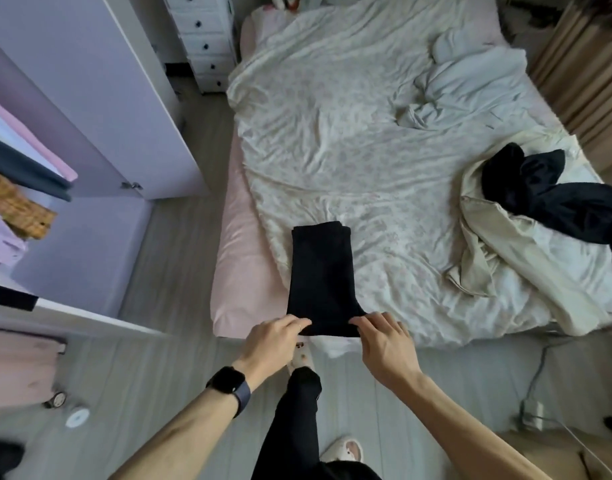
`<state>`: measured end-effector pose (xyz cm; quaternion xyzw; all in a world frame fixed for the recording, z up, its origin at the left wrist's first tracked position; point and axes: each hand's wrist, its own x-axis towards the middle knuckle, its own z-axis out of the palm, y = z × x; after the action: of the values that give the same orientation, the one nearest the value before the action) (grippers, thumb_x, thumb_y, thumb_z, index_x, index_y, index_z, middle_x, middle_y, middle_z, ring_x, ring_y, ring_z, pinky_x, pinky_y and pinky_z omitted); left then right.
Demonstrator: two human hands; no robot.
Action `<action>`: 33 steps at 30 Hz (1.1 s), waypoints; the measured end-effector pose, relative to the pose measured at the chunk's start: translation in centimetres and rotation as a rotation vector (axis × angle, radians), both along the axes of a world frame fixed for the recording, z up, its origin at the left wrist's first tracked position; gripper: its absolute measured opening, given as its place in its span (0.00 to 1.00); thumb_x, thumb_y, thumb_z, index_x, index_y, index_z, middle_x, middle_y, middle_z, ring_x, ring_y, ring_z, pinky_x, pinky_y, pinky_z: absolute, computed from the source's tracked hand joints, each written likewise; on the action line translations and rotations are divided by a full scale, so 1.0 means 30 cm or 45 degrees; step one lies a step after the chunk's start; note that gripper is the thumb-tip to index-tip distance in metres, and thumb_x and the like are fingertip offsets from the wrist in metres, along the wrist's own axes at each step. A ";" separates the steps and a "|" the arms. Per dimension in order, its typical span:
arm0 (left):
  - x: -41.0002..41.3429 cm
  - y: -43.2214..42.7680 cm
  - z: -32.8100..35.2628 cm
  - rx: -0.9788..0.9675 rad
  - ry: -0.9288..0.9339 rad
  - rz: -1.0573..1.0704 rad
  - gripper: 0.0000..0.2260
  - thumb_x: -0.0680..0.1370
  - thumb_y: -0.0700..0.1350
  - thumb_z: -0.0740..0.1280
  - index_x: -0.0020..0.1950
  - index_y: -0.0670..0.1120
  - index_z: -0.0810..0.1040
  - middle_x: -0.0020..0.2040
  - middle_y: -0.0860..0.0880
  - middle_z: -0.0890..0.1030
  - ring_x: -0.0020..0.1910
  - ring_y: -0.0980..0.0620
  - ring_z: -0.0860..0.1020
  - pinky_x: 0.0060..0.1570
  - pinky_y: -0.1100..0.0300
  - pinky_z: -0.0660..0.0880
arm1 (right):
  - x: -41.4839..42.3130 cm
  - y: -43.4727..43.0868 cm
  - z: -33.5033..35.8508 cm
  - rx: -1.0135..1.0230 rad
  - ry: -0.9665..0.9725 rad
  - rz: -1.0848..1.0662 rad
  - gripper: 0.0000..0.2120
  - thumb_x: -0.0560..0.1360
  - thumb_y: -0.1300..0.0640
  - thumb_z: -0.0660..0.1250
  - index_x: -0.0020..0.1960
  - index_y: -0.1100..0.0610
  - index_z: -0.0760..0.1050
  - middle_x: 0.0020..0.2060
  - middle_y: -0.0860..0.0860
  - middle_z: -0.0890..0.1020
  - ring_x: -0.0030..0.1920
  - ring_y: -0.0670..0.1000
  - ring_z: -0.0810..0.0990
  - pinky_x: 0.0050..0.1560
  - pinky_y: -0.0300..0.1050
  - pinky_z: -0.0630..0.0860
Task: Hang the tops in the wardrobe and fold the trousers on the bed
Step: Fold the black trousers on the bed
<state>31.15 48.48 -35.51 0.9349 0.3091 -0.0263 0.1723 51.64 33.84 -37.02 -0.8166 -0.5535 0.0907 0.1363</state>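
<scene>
Black trousers [320,275], folded into a long narrow strip, lie on the near edge of the bed [332,133]. My left hand [275,337] pinches their near left corner. My right hand [384,336] grips the near right corner with curled fingers. A cream garment [498,244] and another black garment [547,195] lie crumpled on the right side of the bed. A pale grey garment [460,84] is bunched further back. The open wardrobe [72,140] at the left holds several hanging tops [23,174].
A white chest of drawers [204,39] stands beyond the wardrobe. The wardrobe door [131,84] stands open toward the bed. A small clock [56,398] and a round white object [77,418] lie on the floor at the left. Cables [536,386] run along the floor at the right.
</scene>
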 end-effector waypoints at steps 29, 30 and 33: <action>0.653 1.002 -0.715 -0.071 -0.028 0.365 0.13 0.77 0.34 0.69 0.58 0.47 0.81 0.45 0.47 0.80 0.39 0.44 0.79 0.35 0.56 0.70 | 0.628 1.075 -0.611 -0.177 0.609 -0.574 0.08 0.82 0.50 0.63 0.55 0.48 0.80 0.50 0.44 0.82 0.53 0.47 0.77 0.49 0.41 0.73; 0.647 1.002 -0.728 -0.059 -0.030 0.383 0.13 0.77 0.35 0.68 0.58 0.48 0.81 0.46 0.47 0.80 0.39 0.44 0.79 0.36 0.54 0.73 | 0.627 1.079 -0.621 -0.185 0.580 -0.544 0.09 0.83 0.50 0.63 0.56 0.49 0.80 0.50 0.45 0.82 0.54 0.48 0.76 0.50 0.42 0.72; 0.650 1.031 -0.759 -0.180 -0.021 0.508 0.11 0.83 0.40 0.63 0.61 0.48 0.82 0.49 0.47 0.81 0.41 0.43 0.80 0.37 0.52 0.77 | 0.646 1.118 -0.645 -0.202 0.536 -0.502 0.10 0.83 0.50 0.63 0.58 0.51 0.81 0.51 0.47 0.82 0.54 0.50 0.76 0.48 0.41 0.69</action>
<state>50.65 79.42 -58.28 0.8411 0.4839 -0.0056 0.2417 71.01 67.37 -56.36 -0.8796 -0.3349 0.2728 0.1990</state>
